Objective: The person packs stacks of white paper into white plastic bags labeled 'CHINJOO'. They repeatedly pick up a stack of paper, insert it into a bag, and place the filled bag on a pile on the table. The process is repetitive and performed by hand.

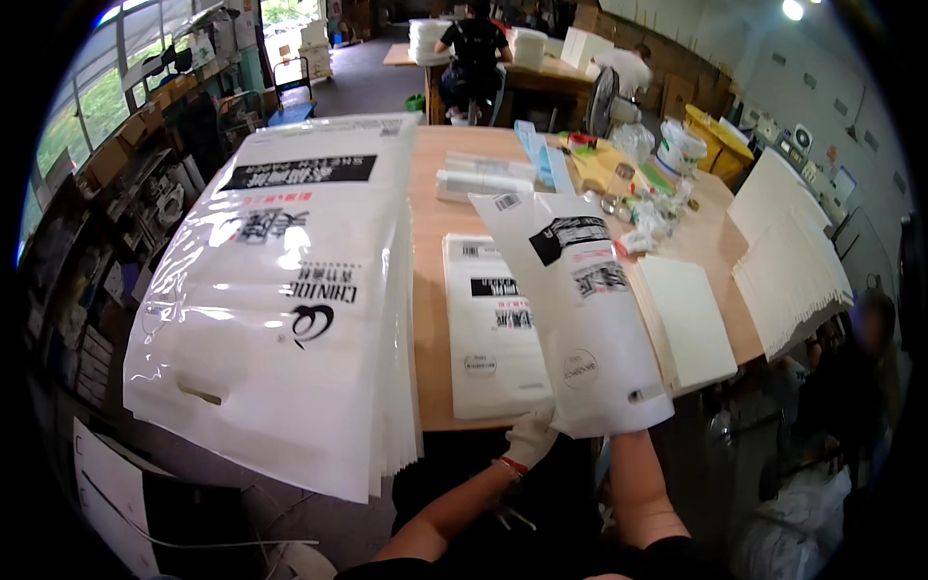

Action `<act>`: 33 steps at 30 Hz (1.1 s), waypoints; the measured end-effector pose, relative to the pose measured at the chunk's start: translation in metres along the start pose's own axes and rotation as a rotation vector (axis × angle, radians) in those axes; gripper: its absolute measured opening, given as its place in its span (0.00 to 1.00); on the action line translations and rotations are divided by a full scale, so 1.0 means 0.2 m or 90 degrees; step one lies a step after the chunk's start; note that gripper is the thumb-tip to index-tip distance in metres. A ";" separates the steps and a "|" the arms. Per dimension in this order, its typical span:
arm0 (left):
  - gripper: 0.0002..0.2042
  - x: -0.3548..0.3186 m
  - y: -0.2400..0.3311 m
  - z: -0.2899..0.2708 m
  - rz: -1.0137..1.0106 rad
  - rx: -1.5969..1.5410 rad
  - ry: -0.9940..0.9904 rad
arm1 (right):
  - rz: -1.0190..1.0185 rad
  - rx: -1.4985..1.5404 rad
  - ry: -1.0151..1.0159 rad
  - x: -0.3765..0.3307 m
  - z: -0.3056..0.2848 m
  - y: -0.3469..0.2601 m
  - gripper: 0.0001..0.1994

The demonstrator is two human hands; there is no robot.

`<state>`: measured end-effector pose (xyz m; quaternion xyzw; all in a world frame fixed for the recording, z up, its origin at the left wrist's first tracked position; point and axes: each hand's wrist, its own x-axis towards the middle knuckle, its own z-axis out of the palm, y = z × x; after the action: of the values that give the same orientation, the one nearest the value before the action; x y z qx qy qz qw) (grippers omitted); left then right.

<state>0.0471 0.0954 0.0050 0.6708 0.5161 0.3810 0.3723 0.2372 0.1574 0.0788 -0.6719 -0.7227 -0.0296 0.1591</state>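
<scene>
A white translucent plastic bag (594,329) with black and red print stands raised and curved above the table's near edge. My left hand (533,437), in a white glove with a red band at the wrist, is closed at the bag's lower left edge. My right forearm (643,483) runs up to the bag's lower edge, and the hand itself is hidden by or inside the bag. Beside the raised bag, a stack of similar printed bags (493,358) lies on the table. On the right sits a stack of cream-white boards (691,324).
A tall pile of large printed plastic bags (290,251) covers the table's left side. Clear rolls (483,184), a blue strip (543,155) and crumpled plastic (648,227) lie farther back. More white boards (788,275) stand at right. Two people work at a far table (551,82).
</scene>
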 end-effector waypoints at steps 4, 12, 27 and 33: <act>0.20 -0.25 -0.43 0.28 -0.294 -0.216 -0.018 | -0.124 -0.035 -0.244 -0.27 0.10 -0.25 0.15; 0.13 -0.51 -0.63 0.23 -0.243 -0.198 -0.096 | 0.007 0.547 -0.271 -0.41 0.37 -0.24 0.09; 0.19 -0.54 0.05 -0.45 0.061 -0.012 0.043 | 0.452 0.214 -0.092 -0.48 0.09 0.48 0.11; 0.11 0.03 0.28 -0.04 -0.156 -0.306 -0.243 | 0.404 0.576 -0.121 -0.39 0.20 0.63 0.05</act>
<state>0.0637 0.0919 0.0590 0.5560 0.4092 0.3114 0.6530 0.3563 0.1054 -0.0007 -0.7210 -0.4371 0.3934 0.3666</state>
